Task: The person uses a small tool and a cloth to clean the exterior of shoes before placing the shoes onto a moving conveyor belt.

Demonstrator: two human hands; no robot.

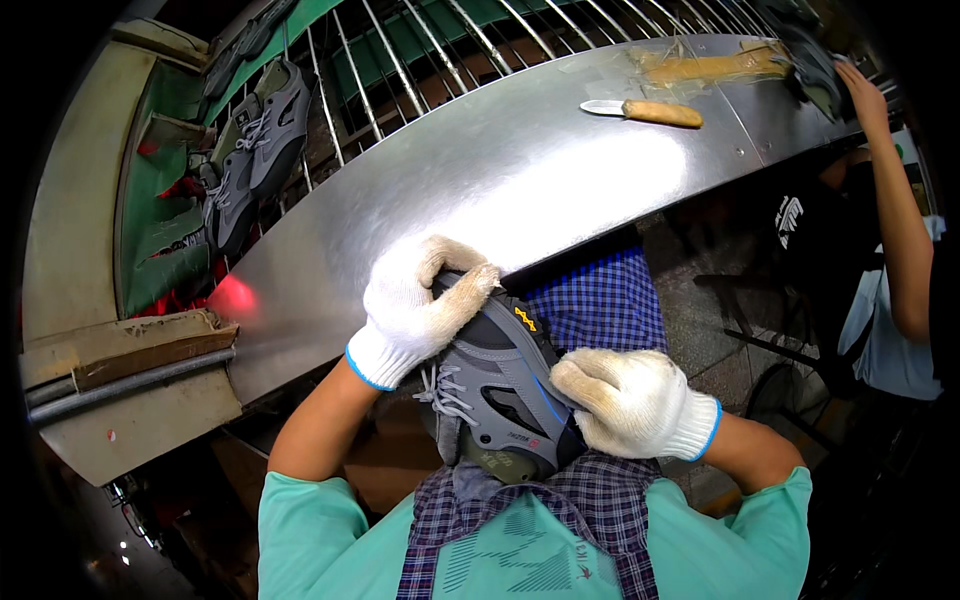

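A grey sneaker (500, 385) with grey laces, a yellow mark near the toe and a dark sole is tilted on its side in front of my chest. My left hand (425, 300), in a white knit glove with a blue cuff, is closed around its toe end. My right hand (630, 395), gloved alike, has thumb and fingers pressed together against the edge of the sole. Whatever sits between those fingertips is hidden. A thin blue line (548, 395) shows along the sole edge beside them.
A curved metal ledge (400, 210) runs ahead, with a wooden-handled knife (645, 111) on it. Beyond it lie metal rollers (480, 40). More grey sneakers (262, 150) stand at the left by a red-lit opening. At the right, another person's hand (862, 92) touches a dark shoe (808, 65).
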